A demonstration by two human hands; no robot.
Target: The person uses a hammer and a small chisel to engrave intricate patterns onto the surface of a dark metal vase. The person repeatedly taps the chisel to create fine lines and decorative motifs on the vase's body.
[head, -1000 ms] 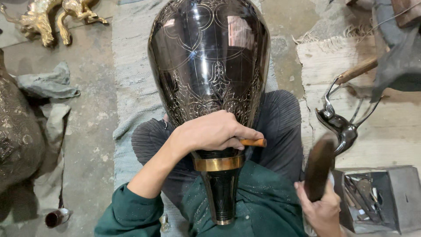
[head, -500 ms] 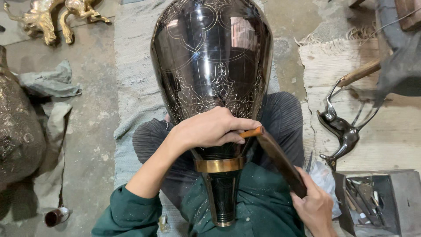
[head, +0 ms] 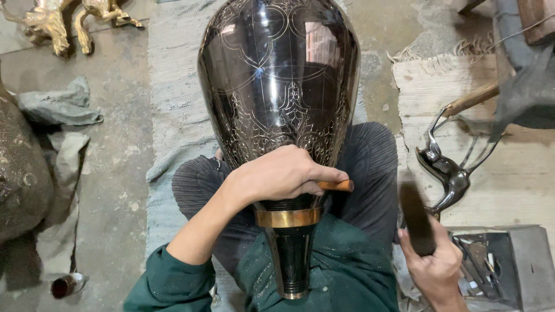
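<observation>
Concrete floor and a grey mat [head: 173, 104] lie under me. I clamp my left hand [head: 283, 173] around an orange-handled chisel [head: 338, 185] against the dark engraved vase [head: 277, 86] in my lap; right of the vase, my right hand [head: 436, 268] grips a blurred dark mallet [head: 416, 216].

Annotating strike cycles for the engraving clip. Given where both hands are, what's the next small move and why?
Probably bring the mallet in the right hand across onto the butt of the chisel. The left hand holds the chisel against the engraved dark vase just above its brass band, while the mallet sits raised off to the side, clear of it.
</observation>
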